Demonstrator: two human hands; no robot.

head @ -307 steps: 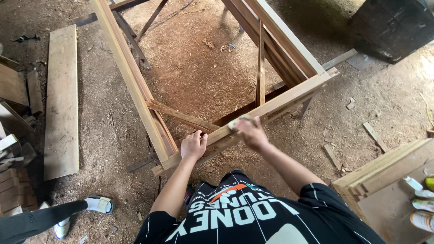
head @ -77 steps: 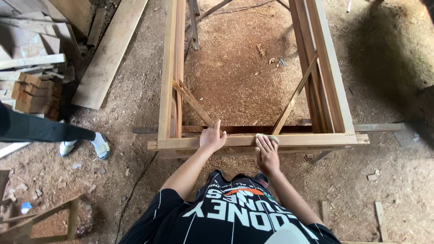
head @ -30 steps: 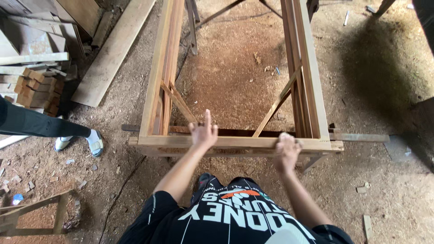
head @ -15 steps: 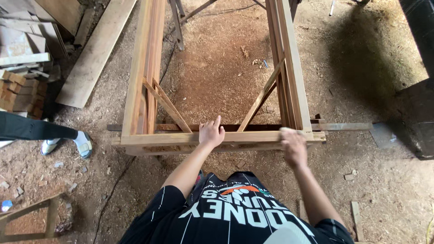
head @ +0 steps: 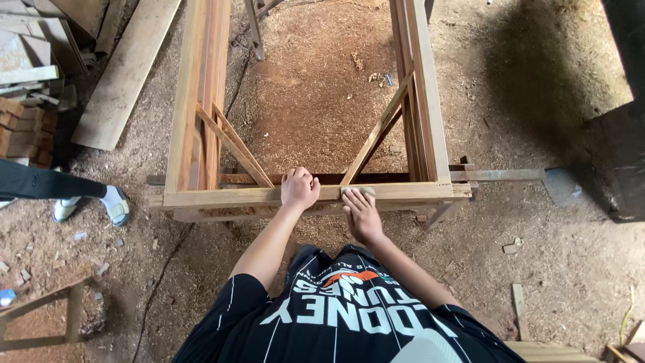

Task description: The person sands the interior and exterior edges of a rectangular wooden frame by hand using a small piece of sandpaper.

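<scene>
Right hand [head: 363, 216] lies flat on the near top rail [head: 222, 197] of the wooden frame [head: 201, 101], fingers extended, pressing a small pale pad [head: 358, 191] (looks like sandpaper, can't confirm) against the rail's top face. Not a closed grip, more palm and fingers holding it down. Left hand [head: 299, 188] is just beside it on the same rail, fingers curled over the far edge, clamped on the wood.

The rail runs left to right right in front of the person, joining two long side rails that run away from the camera. Two diagonal braces [head: 235, 146] run from the side rails in to the cross member just behind the hands. Frame sits on a sawdust-covered dirt floor [head: 316, 101].

Loose plank [head: 127, 70] lies left of the frame, with stacked offcuts [head: 23, 128] further left. Another person's leg and shoe [head: 114, 205] enter from the left edge, well apart from the hands. A small wooden piece [head: 47, 316] sits bottom left.
</scene>
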